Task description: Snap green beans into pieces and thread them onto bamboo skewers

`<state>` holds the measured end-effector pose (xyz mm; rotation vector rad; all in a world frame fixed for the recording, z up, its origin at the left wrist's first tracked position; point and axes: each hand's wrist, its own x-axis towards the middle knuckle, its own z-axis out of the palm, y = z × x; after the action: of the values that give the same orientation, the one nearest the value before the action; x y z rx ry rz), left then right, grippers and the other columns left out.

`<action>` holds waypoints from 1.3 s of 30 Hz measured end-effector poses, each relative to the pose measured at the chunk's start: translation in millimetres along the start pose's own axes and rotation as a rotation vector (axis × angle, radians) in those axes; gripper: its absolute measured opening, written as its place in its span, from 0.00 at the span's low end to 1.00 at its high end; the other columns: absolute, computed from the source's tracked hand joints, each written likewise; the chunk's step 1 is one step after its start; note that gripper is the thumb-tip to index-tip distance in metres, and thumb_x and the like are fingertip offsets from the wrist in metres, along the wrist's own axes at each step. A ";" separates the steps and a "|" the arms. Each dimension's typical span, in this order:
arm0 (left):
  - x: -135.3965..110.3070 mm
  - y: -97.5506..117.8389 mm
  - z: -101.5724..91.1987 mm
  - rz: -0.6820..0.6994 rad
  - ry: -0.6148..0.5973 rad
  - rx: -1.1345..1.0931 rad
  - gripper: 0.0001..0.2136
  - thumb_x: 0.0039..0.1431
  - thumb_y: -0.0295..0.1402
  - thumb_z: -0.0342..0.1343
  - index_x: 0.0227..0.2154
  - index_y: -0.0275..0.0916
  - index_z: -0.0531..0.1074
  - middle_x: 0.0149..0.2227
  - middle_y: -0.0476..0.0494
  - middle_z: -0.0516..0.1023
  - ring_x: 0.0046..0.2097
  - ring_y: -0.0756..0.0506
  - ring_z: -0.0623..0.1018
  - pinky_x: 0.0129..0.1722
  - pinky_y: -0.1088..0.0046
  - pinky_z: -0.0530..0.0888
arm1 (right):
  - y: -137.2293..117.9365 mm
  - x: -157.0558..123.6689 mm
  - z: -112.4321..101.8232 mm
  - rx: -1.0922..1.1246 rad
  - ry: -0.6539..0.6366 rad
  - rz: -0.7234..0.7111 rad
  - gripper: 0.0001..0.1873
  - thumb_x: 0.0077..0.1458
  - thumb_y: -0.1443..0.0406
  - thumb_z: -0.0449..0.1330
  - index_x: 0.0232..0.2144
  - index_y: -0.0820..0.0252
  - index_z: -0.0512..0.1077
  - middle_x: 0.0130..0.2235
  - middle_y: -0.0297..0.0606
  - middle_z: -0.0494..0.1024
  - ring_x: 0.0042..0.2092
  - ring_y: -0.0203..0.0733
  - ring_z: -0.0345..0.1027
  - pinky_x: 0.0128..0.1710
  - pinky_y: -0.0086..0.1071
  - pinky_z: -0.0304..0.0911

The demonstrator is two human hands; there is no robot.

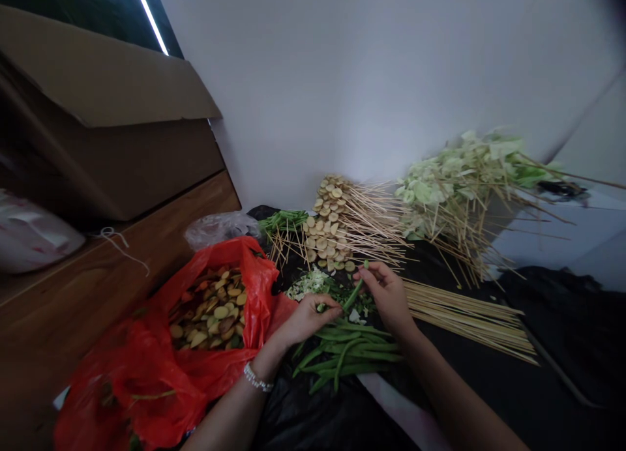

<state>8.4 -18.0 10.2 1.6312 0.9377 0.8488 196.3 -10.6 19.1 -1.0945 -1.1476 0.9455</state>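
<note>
A green bean (pixel 353 296) slants between my two hands above the pile. My right hand (pixel 390 298) pinches its upper end between thumb and fingers. My left hand (pixel 309 317), with a white beaded bracelet on the wrist, is closed at the bean's lower end. A small green piece shows by the left fingers. Just below my hands lies a heap of whole green beans (pixel 342 356) on black plastic (pixel 303 412). Behind my hands are chopped green and white scraps (pixel 313 283), partly hidden by my fingers.
A red plastic bag (pixel 259 288) at left holds sliced potatoes (pixel 220 314). Skewered potato slices (pixel 325 236), skewered beans (pixel 283 221) and skewered cabbage (pixel 454 171) lie by the wall. Bare skewers (pixel 464 314) lie at right. A cardboard box (pixel 127 158) stands upper left.
</note>
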 end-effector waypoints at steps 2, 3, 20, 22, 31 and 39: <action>1.3 -2.3 -0.4 0.011 0.041 0.023 0.10 0.53 0.39 0.61 0.27 0.37 0.80 0.28 0.44 0.79 0.31 0.47 0.74 0.35 0.74 0.68 | 1.5 -0.2 -2.8 -0.158 0.057 -0.137 0.16 0.56 0.55 0.58 0.42 0.59 0.69 0.39 0.43 0.78 0.38 0.45 0.72 0.34 0.37 0.69; 2.3 -3.3 -1.1 0.019 0.079 0.040 0.09 0.53 0.38 0.61 0.26 0.37 0.79 0.28 0.44 0.79 0.31 0.46 0.74 0.36 0.73 0.68 | 1.5 -1.0 -4.1 -0.287 0.088 -0.249 0.16 0.58 0.57 0.57 0.46 0.59 0.68 0.44 0.45 0.77 0.44 0.47 0.71 0.39 0.40 0.68; 4.0 -3.5 -8.7 0.164 0.186 0.256 0.07 0.55 0.31 0.59 0.25 0.39 0.79 0.26 0.45 0.77 0.31 0.46 0.73 0.35 0.73 0.65 | 9.3 -16.0 6.8 -1.241 -0.400 -0.824 0.09 0.60 0.71 0.54 0.32 0.60 0.73 0.30 0.40 0.72 0.37 0.45 0.59 0.37 0.37 0.54; 3.1 1.1 -10.3 0.138 0.175 0.181 0.07 0.54 0.33 0.60 0.24 0.38 0.79 0.26 0.45 0.76 0.31 0.46 0.72 0.36 0.73 0.66 | 8.4 -16.0 5.9 -1.133 -0.394 -0.792 0.11 0.61 0.71 0.52 0.33 0.60 0.73 0.30 0.39 0.73 0.37 0.44 0.60 0.39 0.36 0.56; 3.4 -5.3 -11.3 -0.015 0.273 -0.093 0.11 0.50 0.40 0.62 0.27 0.35 0.78 0.28 0.45 0.77 0.31 0.48 0.72 0.32 0.75 0.67 | -2.8 -15.9 7.1 -0.483 -0.160 -0.510 0.10 0.61 0.64 0.54 0.35 0.58 0.75 0.35 0.40 0.78 0.39 0.42 0.68 0.41 0.35 0.63; 8.0 -21.2 -16.3 -0.064 0.455 0.228 0.15 0.46 0.42 0.65 0.18 0.35 0.73 0.19 0.53 0.69 0.26 0.51 0.67 0.28 0.76 0.62 | -9.4 -2.0 -1.4 0.002 -0.058 0.019 0.17 0.51 0.53 0.62 0.35 0.60 0.74 0.31 0.36 0.78 0.24 0.35 0.66 0.26 0.31 0.64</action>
<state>-5.9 -0.4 -6.1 1.6173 1.4400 1.1278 197.6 -14.9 27.7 -1.0838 -1.1848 0.9982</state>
